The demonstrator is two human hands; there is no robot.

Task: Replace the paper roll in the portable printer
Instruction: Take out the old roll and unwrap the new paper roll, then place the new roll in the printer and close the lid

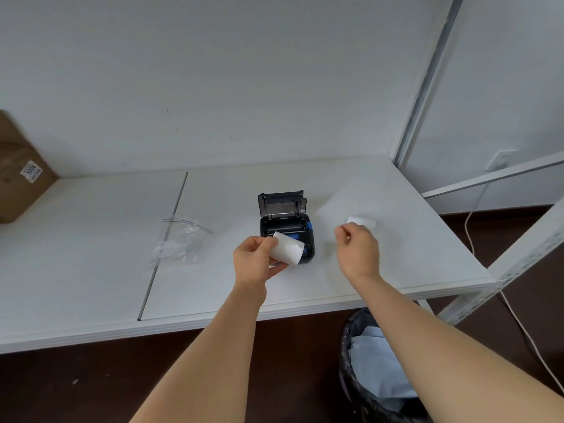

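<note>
A small black portable printer sits on the white table with its lid swung up and the paper bay exposed. My left hand holds a white paper roll just in front of the printer, its loose end torn. My right hand is to the right of the printer, fingers pinched together on a tiny white scrap. Just beyond that hand a second small white roll lies on the table, apart from my fingers.
A clear zip bag lies left of the printer. A cardboard box stands at the far left. A black-lined waste bin stands below the table's front edge. A white shelf frame and a cable are at the right.
</note>
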